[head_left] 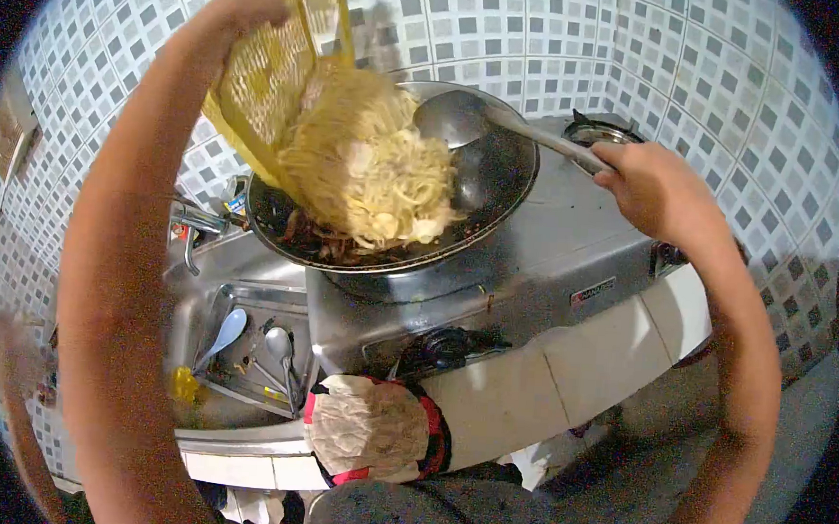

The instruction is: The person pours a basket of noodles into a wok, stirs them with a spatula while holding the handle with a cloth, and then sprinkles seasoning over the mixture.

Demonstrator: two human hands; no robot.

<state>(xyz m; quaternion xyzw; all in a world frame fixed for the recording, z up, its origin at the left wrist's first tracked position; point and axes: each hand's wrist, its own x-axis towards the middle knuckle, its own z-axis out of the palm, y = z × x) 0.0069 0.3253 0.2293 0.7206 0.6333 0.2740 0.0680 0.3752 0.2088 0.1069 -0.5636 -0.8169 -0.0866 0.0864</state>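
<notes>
My left hand [252, 11] is closed on the edge of a yellow plastic basket [259, 73], tipped steeply over the wok's left side. Pale noodles [387, 165] spill from it in a blurred heap into the dark wok [499, 195]. Browned bits lie on the wok's bottom under the noodles. My right hand [656, 184] grips the handle of a metal ladle [451, 119], its bowl held at the far side of the noodles. The wok sits on a steel gas stove [553, 241].
Left of the stove is a steel sink [218, 299] with a tap [194, 226], a blue spoon [229, 330] and a metal spoon [280, 345]. A quilted pot holder [373, 430] lies at the counter's front edge. A second burner [602, 131] is at the right. Tiled walls stand close behind.
</notes>
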